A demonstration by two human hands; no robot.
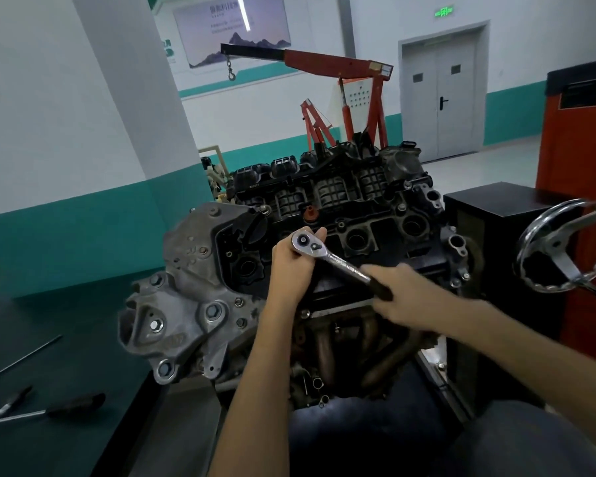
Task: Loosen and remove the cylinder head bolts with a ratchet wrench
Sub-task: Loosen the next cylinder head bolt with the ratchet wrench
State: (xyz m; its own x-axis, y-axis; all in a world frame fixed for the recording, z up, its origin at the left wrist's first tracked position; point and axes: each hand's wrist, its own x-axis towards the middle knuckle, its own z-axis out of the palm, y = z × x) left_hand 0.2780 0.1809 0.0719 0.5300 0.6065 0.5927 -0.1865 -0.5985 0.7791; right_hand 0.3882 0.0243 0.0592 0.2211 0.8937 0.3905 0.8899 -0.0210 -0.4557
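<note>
An engine stands on a stand in front of me, its black cylinder head (pixel 358 215) on top with several round wells. A chrome ratchet wrench (pixel 338 261) lies over the head's near left part. My left hand (pixel 291 261) cups the ratchet's round head from below and behind, fingers curled round it. My right hand (pixel 398 294), blurred, grips the black handle end to the lower right. The bolt and socket under the ratchet head are hidden by my left hand.
A grey timing cover (pixel 190 297) with bolts bulges left of the head. A chrome handwheel (pixel 565 246) sticks out at right beside a black cabinet (pixel 489 215). Long tools (pixel 45 409) lie on the dark bench at lower left. A red engine crane (pixel 351 84) stands behind.
</note>
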